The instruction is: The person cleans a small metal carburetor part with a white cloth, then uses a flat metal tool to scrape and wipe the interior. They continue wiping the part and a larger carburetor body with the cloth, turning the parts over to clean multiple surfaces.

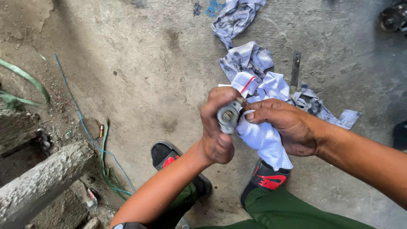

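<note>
While the left hand [217, 131] grips a metal part [228, 116], the right hand [288, 127] presses a white rag [265, 140] against it.

The left hand [217, 127] wraps a small grey metal part [229, 115] so that only its round face shows; its back and sides are hidden in the grip. The right hand [288, 127] presses a white cloth [265, 140] against it, and the palm and inner fingers are covered. Both forearms run off the bottom and right edges. At 1 o'clock a dark round machine part [393, 17] is cut off by the corner, too little showing to tell its kind. At 3 o'clock a black shape [400, 135] is clipped by the edge. At 9 o'clock a green strap [25, 78] leaves the frame. Both sandals [267, 180] are partly hidden by the legs.
</note>
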A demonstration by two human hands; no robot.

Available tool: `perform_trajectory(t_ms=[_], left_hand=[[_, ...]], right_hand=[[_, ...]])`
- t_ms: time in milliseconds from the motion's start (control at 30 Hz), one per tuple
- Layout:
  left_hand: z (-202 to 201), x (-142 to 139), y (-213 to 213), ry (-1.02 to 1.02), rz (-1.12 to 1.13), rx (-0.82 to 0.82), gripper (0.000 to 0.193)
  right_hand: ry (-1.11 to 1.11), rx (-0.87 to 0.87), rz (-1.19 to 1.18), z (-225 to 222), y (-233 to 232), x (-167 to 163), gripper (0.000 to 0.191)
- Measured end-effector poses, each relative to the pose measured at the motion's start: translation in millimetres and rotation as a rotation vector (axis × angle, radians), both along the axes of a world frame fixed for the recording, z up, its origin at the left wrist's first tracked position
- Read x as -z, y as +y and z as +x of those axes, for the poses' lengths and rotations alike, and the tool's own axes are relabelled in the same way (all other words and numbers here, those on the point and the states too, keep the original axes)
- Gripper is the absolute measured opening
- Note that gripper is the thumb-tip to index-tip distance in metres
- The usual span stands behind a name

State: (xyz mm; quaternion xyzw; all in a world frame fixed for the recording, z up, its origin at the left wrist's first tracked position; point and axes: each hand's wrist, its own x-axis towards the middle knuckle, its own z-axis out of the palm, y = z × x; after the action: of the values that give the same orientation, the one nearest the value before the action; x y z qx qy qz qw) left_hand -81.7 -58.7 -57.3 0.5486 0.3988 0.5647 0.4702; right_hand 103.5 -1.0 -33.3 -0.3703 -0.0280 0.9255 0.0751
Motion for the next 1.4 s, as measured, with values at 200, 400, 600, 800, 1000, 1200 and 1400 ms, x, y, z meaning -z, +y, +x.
perform_trajectory(t_ms=[200,400,600,800,1000,1200,1400], left_hand=[[13,-26,-5,-0.775,-0.534,-0.034,0.065],[13,-28,-4,-1.045,-0.625,0.054,0.064],[17,-33,-12,-1.302,-0.677,0.142,0.062],[23,-37,-14,-1.394,-0.687,0.182,0.06],[29,-45,-15,-1.538,-0.733,0.193,0.059],[30,-49,-8,-1.489,-0.778,0.135,0.059],[28,-38,-8,-0.738,-0.88,0.321,0.056]], right_hand=[[-0.007,0.052,0.067,26,-6,12,0.028],[-0.045,-0.079,0.404,57,2,3,0.034],[-0.311,-0.184,0.807,85,15,-18,0.063],[-1.067,-0.904,1.066,67,11,-34,0.046],[-1.099,-0.759,1.693,60,15,-57,0.074],[-1.211,-1.095,1.076,69,16,-69,0.041],[-0.653,-0.186,0.88,77,8,-63,0.034]])
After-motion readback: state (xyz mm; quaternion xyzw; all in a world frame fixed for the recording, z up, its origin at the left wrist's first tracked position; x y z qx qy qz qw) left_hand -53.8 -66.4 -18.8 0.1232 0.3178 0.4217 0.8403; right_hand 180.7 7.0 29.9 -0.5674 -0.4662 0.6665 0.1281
